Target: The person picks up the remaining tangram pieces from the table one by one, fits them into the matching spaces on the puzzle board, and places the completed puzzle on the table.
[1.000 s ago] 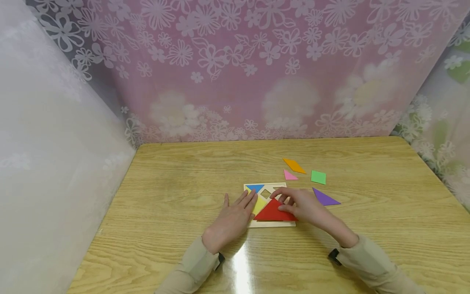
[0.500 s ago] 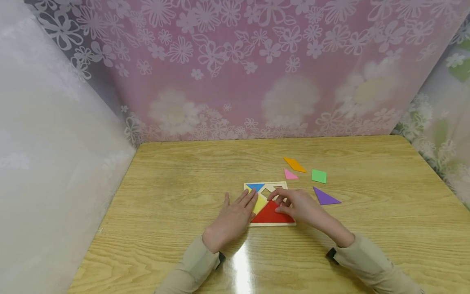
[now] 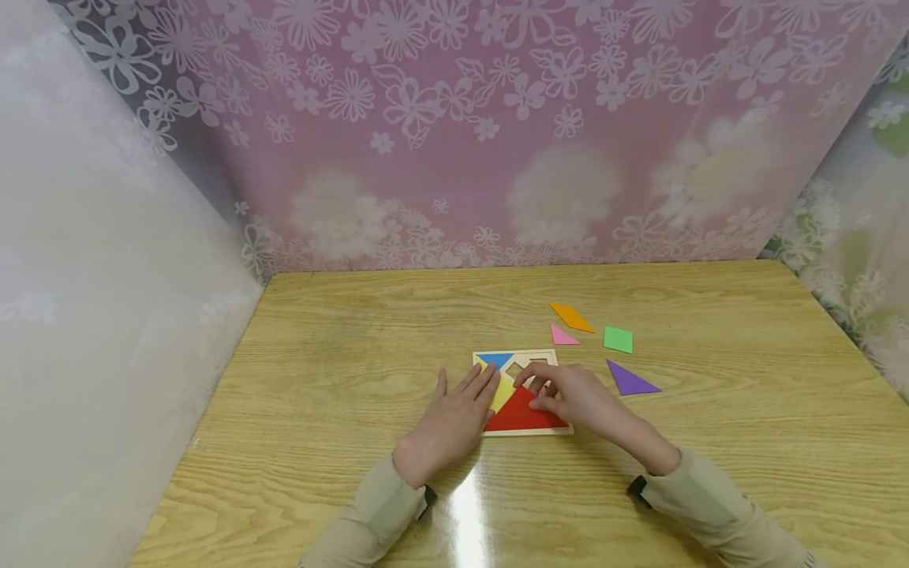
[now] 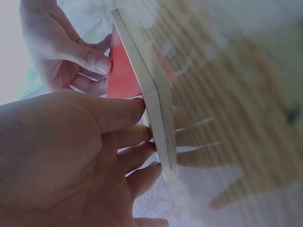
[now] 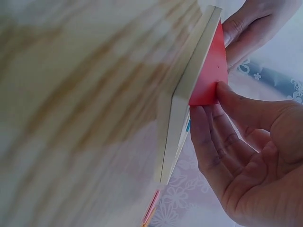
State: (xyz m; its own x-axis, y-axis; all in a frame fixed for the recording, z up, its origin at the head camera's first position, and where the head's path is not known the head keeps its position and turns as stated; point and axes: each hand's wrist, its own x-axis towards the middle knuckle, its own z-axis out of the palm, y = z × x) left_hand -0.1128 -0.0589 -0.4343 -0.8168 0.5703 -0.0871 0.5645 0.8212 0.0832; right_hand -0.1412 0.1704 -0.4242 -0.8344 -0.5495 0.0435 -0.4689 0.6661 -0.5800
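A pale wooden tangram tray (image 3: 529,432) lies on the table. My right hand (image 3: 582,398) pinches a big red triangle (image 3: 517,414) over the tray's near part, thumb on its face and fingertips near its upper corner. Flat across the tray's left side rests my left hand (image 3: 449,420), fingers straight, partly hiding a yellow triangle (image 3: 502,393). A blue triangle (image 3: 495,360) fills the far left corner. In the right wrist view, the thumb touches the red triangle (image 5: 210,78); whether it lies fully flat is unclear. Cut-out shapes show at the tray's far right, partly behind the right hand.
Loose pieces lie right of and beyond the tray: an orange parallelogram (image 3: 572,317), a pink triangle (image 3: 563,336), a green square (image 3: 618,339) and a purple triangle (image 3: 630,380). Floral curtains surround the wooden table (image 3: 341,371) at the back and sides.
The red triangle has moved slightly left and toward me, down against the tray's near rim, with my right hand on it. My left hand has stayed in place.
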